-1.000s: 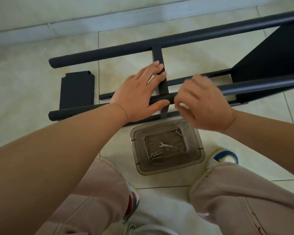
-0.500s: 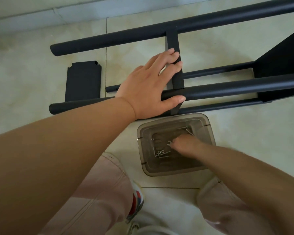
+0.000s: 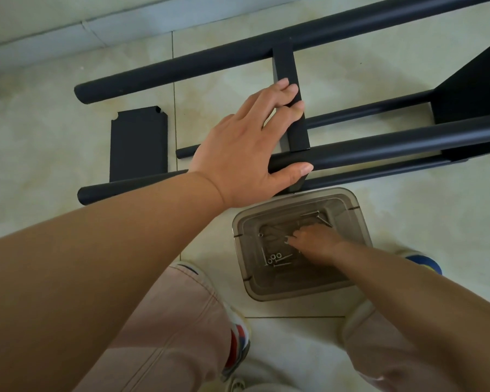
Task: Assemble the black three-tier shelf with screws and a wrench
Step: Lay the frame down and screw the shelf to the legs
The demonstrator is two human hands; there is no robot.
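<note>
Smoky plastic bin (image 3: pixel 351 281) holds screws (image 3: pixel 280 260), right hand (image 3: pixel 314 240) reaching in, grasp unclear; left hand (image 3: pixel 246 154) grips shelf frame (image 3: pixel 379 144).

Setting: indoor room, likely a home. Evidence: glossy beige floor tiles (image 3: pixel 408 66) with dark grout lines, pale skirting (image 3: pixel 68 29) along the wall base, flat-pack shelf parts (image 3: pixel 137 142) laid directly on the floor.

The black shelf frame (image 3: pixel 351 148) lies on its side across the upper half of the frame, its round tubes joined by a flat crossbar (image 3: pixel 290 108). A loose black shelf panel (image 3: pixel 138 144) lies flat at the middle left. Small silver screws (image 3: pixel 277 257) lie in the lower centre.
</note>
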